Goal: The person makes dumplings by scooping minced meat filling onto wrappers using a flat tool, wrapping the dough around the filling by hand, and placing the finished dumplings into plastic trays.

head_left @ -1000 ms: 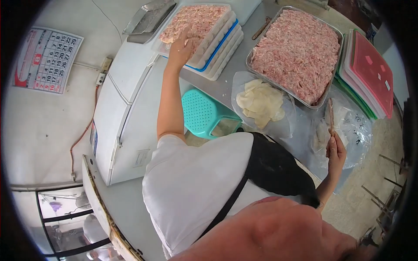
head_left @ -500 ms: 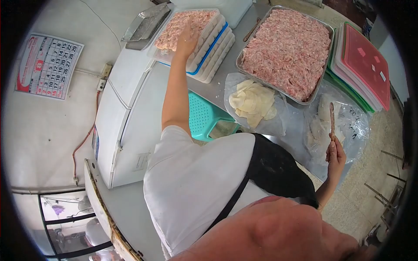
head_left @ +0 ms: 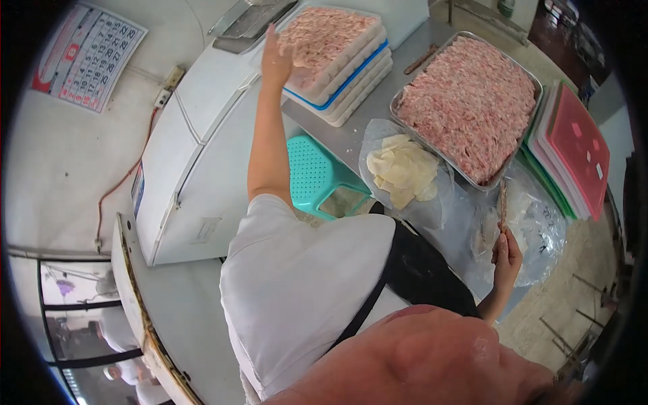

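Observation:
My left hand [head_left: 277,62] is open, palm flat with the fingers stretched out, at the left edge of a top container of pink ground-meat mixture [head_left: 325,42]. That container sits on a stack of pale trays [head_left: 349,96] with a blue rim between layers. My right hand [head_left: 505,251] grips a thin stick smeared with meat [head_left: 503,204], held upright over clear plastic bags [head_left: 542,241]. Between my hands, pale round wrappers [head_left: 403,170] lie fanned on a plastic sheet. Beyond them is a large metal tray of ground meat [head_left: 466,108].
Red, white and green lids or boards [head_left: 580,145] are stacked at right. Another stick [head_left: 420,59] lies beside the meat tray. A teal stool [head_left: 312,174] stands below the table edge. A white freezer [head_left: 192,182] and metal pans [head_left: 251,25] are at left. People in white show through a window.
My left hand has moved left from over the middle of the meat to the container's edge. The view has shifted slightly. My right hand still holds the stick, now slightly lower.

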Demonstrator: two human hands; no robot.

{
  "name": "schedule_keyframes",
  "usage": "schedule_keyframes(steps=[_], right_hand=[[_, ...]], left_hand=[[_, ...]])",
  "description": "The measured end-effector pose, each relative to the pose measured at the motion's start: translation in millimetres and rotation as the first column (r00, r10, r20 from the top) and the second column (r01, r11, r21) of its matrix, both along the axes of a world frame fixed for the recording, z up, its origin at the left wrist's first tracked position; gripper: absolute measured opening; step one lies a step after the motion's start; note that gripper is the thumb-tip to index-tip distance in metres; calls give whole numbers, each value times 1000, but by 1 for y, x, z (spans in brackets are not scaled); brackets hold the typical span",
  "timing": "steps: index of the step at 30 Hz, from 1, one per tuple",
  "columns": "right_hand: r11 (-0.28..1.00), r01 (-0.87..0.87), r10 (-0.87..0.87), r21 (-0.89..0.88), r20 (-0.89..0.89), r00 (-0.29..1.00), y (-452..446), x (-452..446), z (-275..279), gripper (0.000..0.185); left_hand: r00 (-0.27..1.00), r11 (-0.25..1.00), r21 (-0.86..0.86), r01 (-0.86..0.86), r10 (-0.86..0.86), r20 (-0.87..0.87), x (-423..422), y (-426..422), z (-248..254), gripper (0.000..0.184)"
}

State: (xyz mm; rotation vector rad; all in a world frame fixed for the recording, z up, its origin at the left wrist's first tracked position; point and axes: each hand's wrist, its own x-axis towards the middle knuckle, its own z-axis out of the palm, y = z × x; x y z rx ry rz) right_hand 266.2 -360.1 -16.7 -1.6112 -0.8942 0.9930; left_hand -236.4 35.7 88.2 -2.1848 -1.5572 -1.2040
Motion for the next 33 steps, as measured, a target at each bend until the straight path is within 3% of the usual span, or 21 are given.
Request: schedule_keyframes(steps=[4, 5, 8, 11, 14, 15, 18, 24, 30, 33], right_hand=[[1000, 1, -1, 8, 13, 1000, 10, -9, 5, 38], [1000, 2, -2, 2, 15, 1000, 14, -13, 7, 37], [1000, -14, 14, -6, 18, 1000, 28, -23, 13, 36], [998, -63, 63, 13, -1, 998, 45, -34, 8, 34], [994, -99, 99, 35, 0, 995, 67, -52, 15, 33], [994, -99, 99, 37, 5, 995, 73, -58, 16, 33], [996, -87, 86, 33, 30, 996, 88, -73, 20, 34], [999, -34, 35, -14, 54, 998, 99, -92, 26, 36], [1000, 5, -5, 0, 55, 998, 103, -102, 26, 37], [1000, -3, 3, -2, 48, 999, 110, -111, 29, 38]], left_hand=[[974, 978, -37, -207, 209, 87, -81, 1, -14, 67], [948, 947, -118, -300, 310, 70, -92, 1, -14, 67], [956, 941, -228, -252, 278, 92, -94, -7, -8, 66], [972, 948, -218, -233, 236, -9, -98, 4, -13, 67], [924, 873, -305, -379, 338, -179, -94, 23, -11, 71], [865, 827, -297, -478, 385, -321, -95, 32, -13, 76], [796, 760, -319, -566, 403, -452, -96, 54, -16, 76], [886, 831, -358, -425, 303, -350, -103, 94, -29, 91], [932, 802, -478, -359, 284, -225, -104, 99, -25, 90], [922, 876, -348, -333, 226, -313, -104, 81, -24, 86]])
